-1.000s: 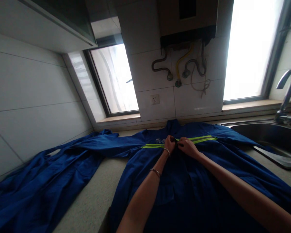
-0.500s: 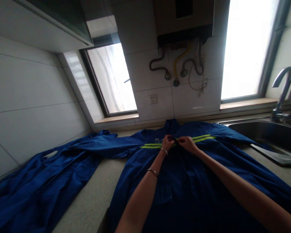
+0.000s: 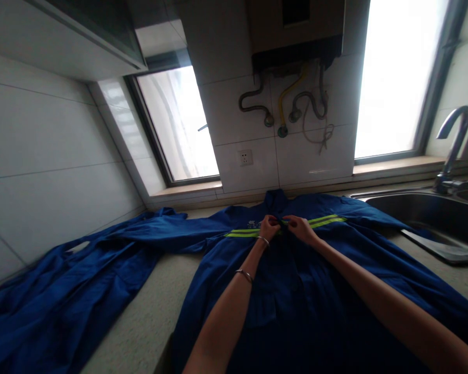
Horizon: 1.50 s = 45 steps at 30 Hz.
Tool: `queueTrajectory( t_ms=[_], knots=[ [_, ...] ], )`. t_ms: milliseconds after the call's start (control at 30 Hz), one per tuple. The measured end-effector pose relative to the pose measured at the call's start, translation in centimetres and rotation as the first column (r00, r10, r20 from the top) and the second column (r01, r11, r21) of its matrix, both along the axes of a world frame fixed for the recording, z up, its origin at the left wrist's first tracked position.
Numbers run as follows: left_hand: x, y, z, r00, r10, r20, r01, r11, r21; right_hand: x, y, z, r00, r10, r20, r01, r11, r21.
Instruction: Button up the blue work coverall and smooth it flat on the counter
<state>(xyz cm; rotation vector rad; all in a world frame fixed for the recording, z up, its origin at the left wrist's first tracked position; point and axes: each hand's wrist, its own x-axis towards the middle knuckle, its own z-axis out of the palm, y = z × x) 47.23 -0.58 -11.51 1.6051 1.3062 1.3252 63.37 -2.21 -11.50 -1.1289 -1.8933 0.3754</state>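
A blue work jacket (image 3: 234,291) with yellow-green stripes lies spread front side up on the counter, its collar towards the wall. At chest height my left hand (image 3: 270,228) pinches the edge of its front opening. Close by on the right, my right hand (image 3: 301,229) also has its fingertips closed on the front edge. The fingers hide the small spot of cloth between them, and any button there cannot be made out. Two bracelets circle my left wrist and forearm.
Another blue garment (image 3: 113,280) lies crumpled on the left of the speckled counter (image 3: 148,306). To the right are a metal sink (image 3: 405,205) and a curved tap (image 3: 454,140). A water heater (image 3: 296,36) with hoses hangs on the tiled wall, above a socket (image 3: 245,157).
My hands have stayed at the same place on the front opening, with small shifts of the fingers. The dark fold raised between them shows less now. The view has tilted slightly.
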Motion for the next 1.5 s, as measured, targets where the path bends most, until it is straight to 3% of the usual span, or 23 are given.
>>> queueTrajectory(
  t_ms=[300,467,600,767,1000,1200,1500],
  knots=[
    [0.0,0.5,-0.7,0.995,-0.082,-0.049,0.088,0.987,0.133,0.2,0.7,-0.6,0.999,-0.033,0.007,0.033,0.999,0.0],
    [-0.1,0.4,-0.2,0.994,-0.097,-0.056,0.103,0.988,0.118,0.4,0.7,-0.5,0.997,-0.036,0.062,0.033,0.998,0.051],
    [-0.3,0.5,-0.2,0.994,-0.105,-0.022,0.106,0.991,0.085,1.1,0.7,-0.3,0.988,0.029,0.149,-0.038,0.998,0.056],
    [-0.4,0.9,-0.7,0.995,-0.1,-0.021,0.101,0.99,0.099,1.6,1.3,-0.5,0.986,0.131,0.103,-0.145,0.979,0.141],
    [-0.5,0.7,-0.4,0.975,-0.218,0.051,0.216,0.975,0.042,1.9,1.6,-0.5,0.974,0.207,0.093,-0.218,0.968,0.126],
    [0.0,0.5,-0.7,0.993,-0.108,0.039,0.103,0.988,0.113,1.7,1.5,-0.5,0.978,0.191,0.084,-0.201,0.97,0.135],
    [0.5,0.4,-1.0,0.999,0.027,0.042,-0.032,0.992,0.122,1.6,1.9,-1.0,0.984,0.148,0.094,-0.158,0.981,0.11]
  ],
)
